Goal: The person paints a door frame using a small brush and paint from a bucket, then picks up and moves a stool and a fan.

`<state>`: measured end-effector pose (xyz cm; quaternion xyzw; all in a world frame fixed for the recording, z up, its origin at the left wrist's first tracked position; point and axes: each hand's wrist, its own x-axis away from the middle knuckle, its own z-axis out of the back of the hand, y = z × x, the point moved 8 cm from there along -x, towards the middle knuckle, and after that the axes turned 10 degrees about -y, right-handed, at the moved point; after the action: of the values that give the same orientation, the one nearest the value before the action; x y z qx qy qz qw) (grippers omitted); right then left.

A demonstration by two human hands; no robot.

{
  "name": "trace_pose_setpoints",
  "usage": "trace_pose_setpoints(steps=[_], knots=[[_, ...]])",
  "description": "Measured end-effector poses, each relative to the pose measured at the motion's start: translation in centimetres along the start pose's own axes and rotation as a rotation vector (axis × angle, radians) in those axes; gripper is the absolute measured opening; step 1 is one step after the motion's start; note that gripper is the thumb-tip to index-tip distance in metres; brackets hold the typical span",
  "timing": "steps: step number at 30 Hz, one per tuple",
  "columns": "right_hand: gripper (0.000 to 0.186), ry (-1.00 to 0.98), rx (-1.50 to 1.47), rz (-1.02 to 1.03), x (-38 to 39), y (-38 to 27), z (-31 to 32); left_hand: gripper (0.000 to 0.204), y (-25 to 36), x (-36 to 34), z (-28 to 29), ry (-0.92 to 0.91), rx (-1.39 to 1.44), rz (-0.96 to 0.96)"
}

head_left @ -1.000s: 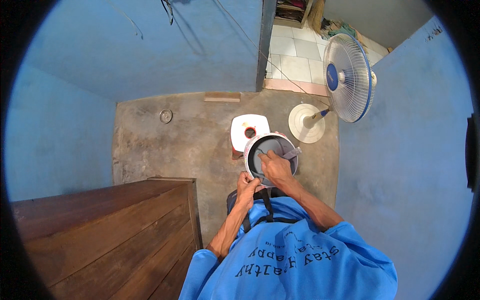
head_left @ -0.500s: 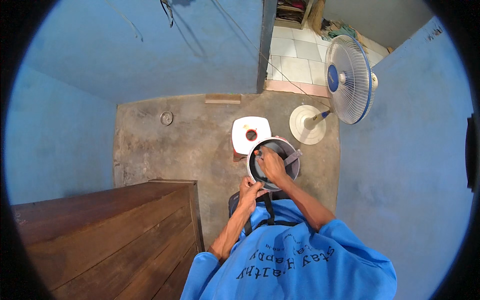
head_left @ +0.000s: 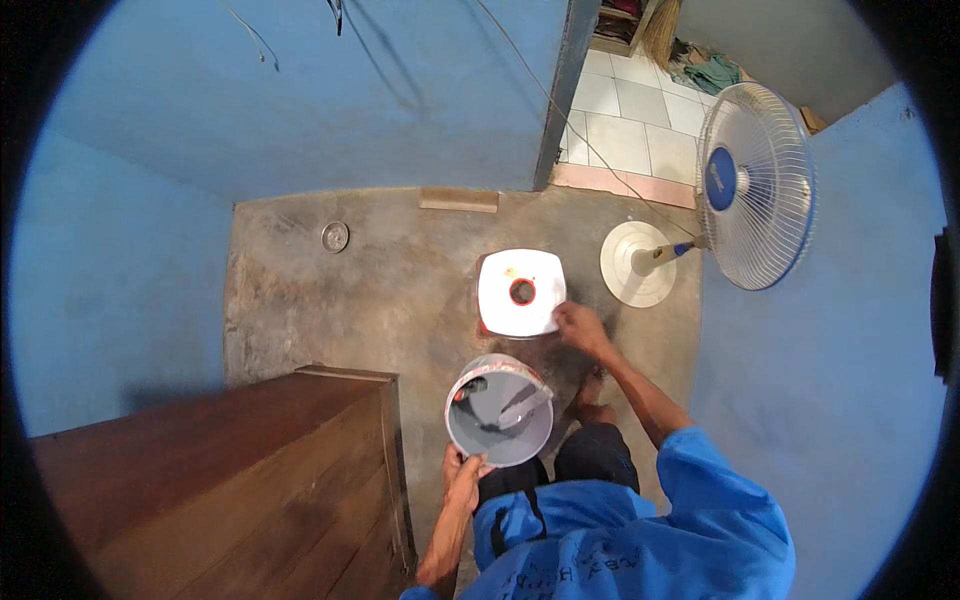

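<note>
My left hand is closed on the near-left rim of a grey plastic bucket, which tilts in front of my legs. Inside it lie a dark item with an orange part, its kind unclear, and a pale greyish strip that reaches to the right rim. Beyond the bucket stands a low stool with a white top, a red-ringed central hole and red lower parts. At the stool's near-right corner, my right hand has its fingers closed on the edge.
A standing fan on a round cream base is at the right, its cord running to the doorway. Brown wooden furniture fills the lower left. A small metal dish and a wooden block lie on the floor.
My right hand has come out of the bucket and moved to the stool's corner. The bucket, still in my left hand, has come nearer and left, away from the stool. The view has shifted.
</note>
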<state>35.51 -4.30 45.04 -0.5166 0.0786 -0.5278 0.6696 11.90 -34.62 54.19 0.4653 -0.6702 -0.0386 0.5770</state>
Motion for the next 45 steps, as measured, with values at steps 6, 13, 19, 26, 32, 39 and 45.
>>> trace_pose_setpoints(steps=[6,13,19,26,32,39,45], knots=[[0.056,-0.193,0.339,0.16,-12.2,7.5,-12.6,0.049,-0.6,0.3,2.1,0.113,0.074,-0.046],[0.079,-0.238,0.623,-0.099,-15.1,9.8,-15.6,0.063,-6.3,0.6,5.8,0.183,0.205,-0.025],[0.08,-0.246,0.55,-0.117,-8.7,9.1,-11.4,0.058,-4.5,1.5,5.0,0.16,0.201,0.01],[0.073,-0.197,0.432,-0.147,4.8,11.5,-3.1,0.047,-3.4,2.3,2.2,0.055,0.056,0.06],[0.068,-0.013,0.341,-0.341,16.5,13.5,5.8,0.039,-1.6,3.3,-3.9,-0.082,0.029,0.023],[0.052,0.361,0.35,-0.331,30.6,12.0,17.7,0.027,-4.7,5.7,-11.6,-0.116,0.041,-0.008],[0.047,0.537,0.442,-0.352,40.2,8.1,29.2,0.023,-7.9,7.5,-17.5,-0.116,0.072,-0.019]])
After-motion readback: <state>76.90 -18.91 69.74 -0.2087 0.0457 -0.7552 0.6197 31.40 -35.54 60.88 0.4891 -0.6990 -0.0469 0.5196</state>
